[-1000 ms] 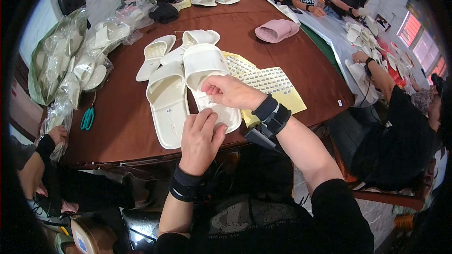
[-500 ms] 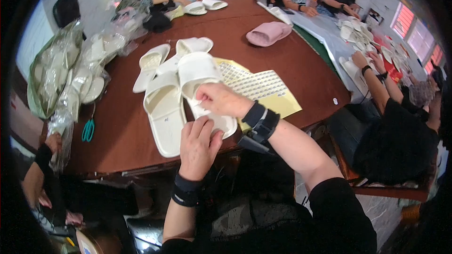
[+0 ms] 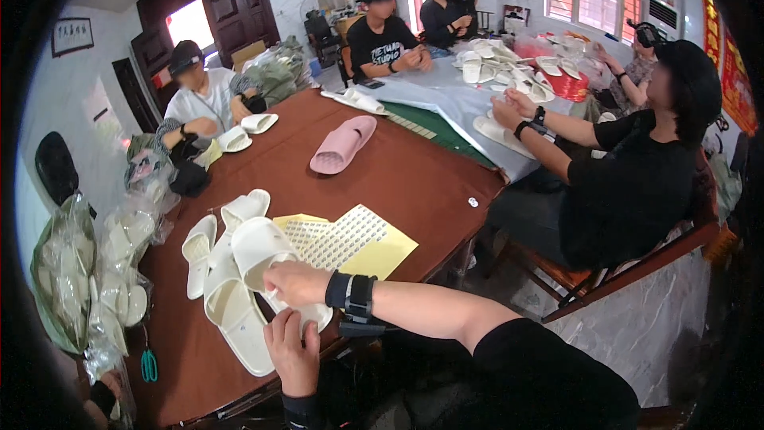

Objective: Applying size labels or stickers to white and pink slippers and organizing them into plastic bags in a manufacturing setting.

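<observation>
Two white slippers lie side by side close to me on the brown-covered table. My right hand [image 3: 296, 282] is over the right slipper [image 3: 259, 248], just below its strap. Its fingers are closed in a pinch; what they hold, if anything, is too small to make out. At that slipper's heel end, my left hand [image 3: 293, 353] rests with fingers stretched and thumb apart, holding nothing. The left slipper [image 3: 248, 336] lies untouched by either hand. Beyond them are two more white slippers, one on the left [image 3: 198, 248] and one behind [image 3: 246, 207]. Yellow sheets with rows of small labels [image 3: 350, 235] lie to the right.
A pink slipper [image 3: 343, 146] sits farther back on the brown cloth [image 3: 422, 183]. Clear bags of white slippers [image 3: 68, 279] line the left edge, near teal-handled scissors [image 3: 149, 365]. A person in black [image 3: 629, 167] sits at the right; others work across the table.
The view has swung up and to the right, showing more of the room and the co-workers. My hands stay at the same slipper, in much the same pose.
</observation>
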Tool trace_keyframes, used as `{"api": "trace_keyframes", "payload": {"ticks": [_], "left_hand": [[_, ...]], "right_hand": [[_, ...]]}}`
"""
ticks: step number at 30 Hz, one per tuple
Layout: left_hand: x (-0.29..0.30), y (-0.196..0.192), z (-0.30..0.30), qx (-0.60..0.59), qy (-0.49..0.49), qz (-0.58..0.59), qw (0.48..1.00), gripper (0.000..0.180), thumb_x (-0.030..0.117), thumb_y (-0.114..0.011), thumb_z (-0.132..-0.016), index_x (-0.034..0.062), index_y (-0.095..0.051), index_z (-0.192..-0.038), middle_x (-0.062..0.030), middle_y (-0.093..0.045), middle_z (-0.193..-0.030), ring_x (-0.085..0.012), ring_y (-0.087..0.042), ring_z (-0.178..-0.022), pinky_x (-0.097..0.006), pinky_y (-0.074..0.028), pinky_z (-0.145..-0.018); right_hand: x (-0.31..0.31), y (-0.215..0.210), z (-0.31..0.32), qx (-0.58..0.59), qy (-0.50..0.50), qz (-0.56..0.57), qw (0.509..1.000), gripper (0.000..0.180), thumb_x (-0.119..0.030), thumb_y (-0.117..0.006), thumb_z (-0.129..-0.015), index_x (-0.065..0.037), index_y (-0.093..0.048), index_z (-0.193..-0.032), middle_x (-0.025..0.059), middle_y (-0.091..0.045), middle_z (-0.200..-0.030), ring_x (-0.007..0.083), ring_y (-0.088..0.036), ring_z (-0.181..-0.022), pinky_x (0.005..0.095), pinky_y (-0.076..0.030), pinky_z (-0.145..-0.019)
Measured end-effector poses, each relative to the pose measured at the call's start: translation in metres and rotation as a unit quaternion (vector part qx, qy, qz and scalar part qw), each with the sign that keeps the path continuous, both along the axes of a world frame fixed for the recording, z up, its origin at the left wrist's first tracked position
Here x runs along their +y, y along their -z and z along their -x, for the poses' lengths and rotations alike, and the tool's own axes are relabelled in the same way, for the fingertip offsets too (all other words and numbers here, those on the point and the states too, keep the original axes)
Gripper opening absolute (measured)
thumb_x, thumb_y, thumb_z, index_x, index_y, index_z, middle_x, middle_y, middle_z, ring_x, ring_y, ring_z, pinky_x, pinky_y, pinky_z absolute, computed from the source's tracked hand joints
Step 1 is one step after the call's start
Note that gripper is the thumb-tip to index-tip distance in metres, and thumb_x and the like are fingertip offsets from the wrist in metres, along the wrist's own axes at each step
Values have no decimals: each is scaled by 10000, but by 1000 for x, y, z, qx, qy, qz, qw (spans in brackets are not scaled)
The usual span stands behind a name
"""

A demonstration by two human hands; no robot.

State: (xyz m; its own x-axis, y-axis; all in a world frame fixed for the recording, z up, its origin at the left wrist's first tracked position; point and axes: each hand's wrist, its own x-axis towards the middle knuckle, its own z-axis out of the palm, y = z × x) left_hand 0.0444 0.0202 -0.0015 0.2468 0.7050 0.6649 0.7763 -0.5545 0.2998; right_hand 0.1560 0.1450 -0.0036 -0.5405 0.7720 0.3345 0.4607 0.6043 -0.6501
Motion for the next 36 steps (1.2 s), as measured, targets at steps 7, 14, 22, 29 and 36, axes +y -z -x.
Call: {"api": "trace_keyframes", "payload": {"ticks": [7,14,22,29,36], "left_hand": [[0,1,-3,-10,-4,5,1000,223,19,-661,-746,-35,-599,-953,-169,-597,-1027,-363,-524,-932,-435,-428,-819],[-1,-3,0,-10,-17,9,1000,232,31,-670,-747,-27,-599,-960,-167,-597,-1029,-363,-525,-928,-435,-431,-815],[3,1,2,-7,-13,4,1000,245,39,-681,-741,-12,-609,-969,-157,-599,-1034,-351,-532,-909,-424,-444,-798],[2,-2,1,-10,-12,21,1000,243,50,-677,-752,-19,-610,-975,-162,-597,-1042,-350,-531,-916,-422,-445,-806],[-1,-15,2,-12,-15,78,997,239,30,-658,-759,-23,-605,-986,-159,-595,-1062,-347,-531,-934,-411,-445,-826]], "right_hand": [[-4,-5,-2,-2,15,15,1000,145,-24,-591,-766,-41,-572,-910,143,-602,-961,338,-572,-955,422,-446,-796],[-3,-4,5,-24,26,-20,999,162,-6,-565,-745,-39,-575,-903,150,-602,-945,349,-579,-934,427,-450,-789],[-6,1,0,-7,16,-79,997,156,-53,-578,-754,-43,-585,-910,143,-596,-927,338,-585,-889,446,-458,-751],[-10,-1,-3,-14,10,-99,995,168,-55,-594,-746,-31,-584,-912,146,-580,-928,333,-575,-878,445,-458,-742],[-19,-8,-11,-24,-13,-131,991,182,-70,-586,-773,-42,-584,-953,141,-570,-955,332,-563,-904,429,-444,-767]]}}
